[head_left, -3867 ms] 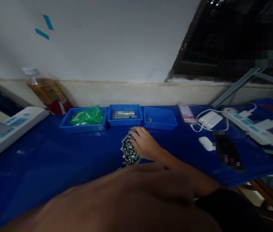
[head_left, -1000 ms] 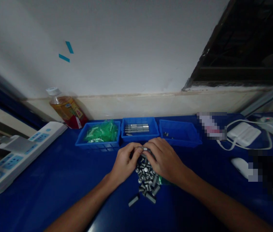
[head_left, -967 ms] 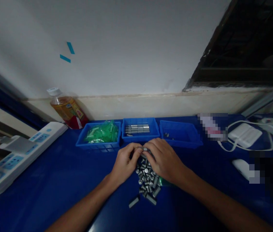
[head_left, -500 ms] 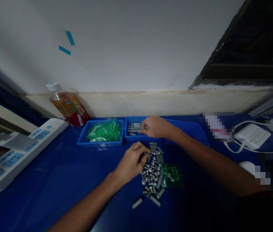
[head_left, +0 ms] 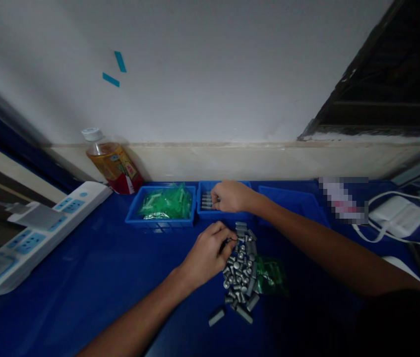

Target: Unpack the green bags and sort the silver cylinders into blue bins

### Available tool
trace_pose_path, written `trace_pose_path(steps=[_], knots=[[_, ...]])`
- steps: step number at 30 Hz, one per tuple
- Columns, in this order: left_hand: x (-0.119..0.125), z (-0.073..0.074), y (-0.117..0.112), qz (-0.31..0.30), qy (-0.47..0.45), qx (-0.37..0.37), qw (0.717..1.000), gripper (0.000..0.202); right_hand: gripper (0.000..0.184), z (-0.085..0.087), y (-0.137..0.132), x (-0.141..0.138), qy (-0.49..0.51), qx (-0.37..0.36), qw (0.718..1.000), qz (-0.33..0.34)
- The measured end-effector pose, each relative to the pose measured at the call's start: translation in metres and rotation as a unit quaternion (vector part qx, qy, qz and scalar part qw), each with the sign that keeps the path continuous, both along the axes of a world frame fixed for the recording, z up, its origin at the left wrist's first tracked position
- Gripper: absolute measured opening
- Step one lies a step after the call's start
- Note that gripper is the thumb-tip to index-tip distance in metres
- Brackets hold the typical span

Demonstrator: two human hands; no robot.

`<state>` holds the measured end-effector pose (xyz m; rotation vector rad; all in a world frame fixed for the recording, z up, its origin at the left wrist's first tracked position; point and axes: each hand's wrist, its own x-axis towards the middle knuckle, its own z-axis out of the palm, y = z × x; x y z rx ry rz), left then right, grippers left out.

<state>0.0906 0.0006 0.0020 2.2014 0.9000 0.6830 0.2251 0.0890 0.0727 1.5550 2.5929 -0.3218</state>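
Note:
My left hand (head_left: pixel 210 250) curls at the upper left of a pile of short silver metal pieces (head_left: pixel 237 272), its thumb and index finger pinched together. What lies between those fingertips is too small to make out. My right hand (head_left: pixel 230 196) reaches into the middle blue bin (head_left: pixel 222 216), fingers closed near a row of slim metal rods (head_left: pixel 206 201); whatever it holds is hidden. Longer hexagonal metal pieces (head_left: pixel 244 314) border the pile. On the pile's right lies a green plastic bag (head_left: pixel 271 275).
A blue bin (head_left: pixel 160 223) of green plastic bags (head_left: pixel 167 202) stands left, another blue bin (head_left: pixel 287 198) behind my right forearm. A drink bottle (head_left: pixel 115 166) and a power strip (head_left: pixel 42 233) are at left. A white charger with cable (head_left: pixel 399 216) lies right.
The view has shifted slightly, so the scene sits further right. My right hand has moved a little left over the rods in the bin. My left hand stays by the pile.

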Motion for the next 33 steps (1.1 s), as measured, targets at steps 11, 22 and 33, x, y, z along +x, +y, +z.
trace_pose_path(steps=[11, 22, 33], knots=[[-0.001, 0.001, -0.002, -0.003, -0.003, -0.008, 1.000, 0.016, 0.018, 0.002, 0.003, 0.016, -0.023, 0.017, 0.994, 0.110], [0.002, -0.005, -0.002, 0.077, 0.010, 0.000, 0.997, 0.008, 0.029, 0.006, 0.008, 0.018, -0.105, 0.081, 0.977, 0.167], [-0.001, 0.002, 0.001, 0.016, -0.016, -0.016, 1.000, 0.006, 0.009, -0.045, -0.138, 0.039, 0.285, 0.196, 0.938, -0.003]])
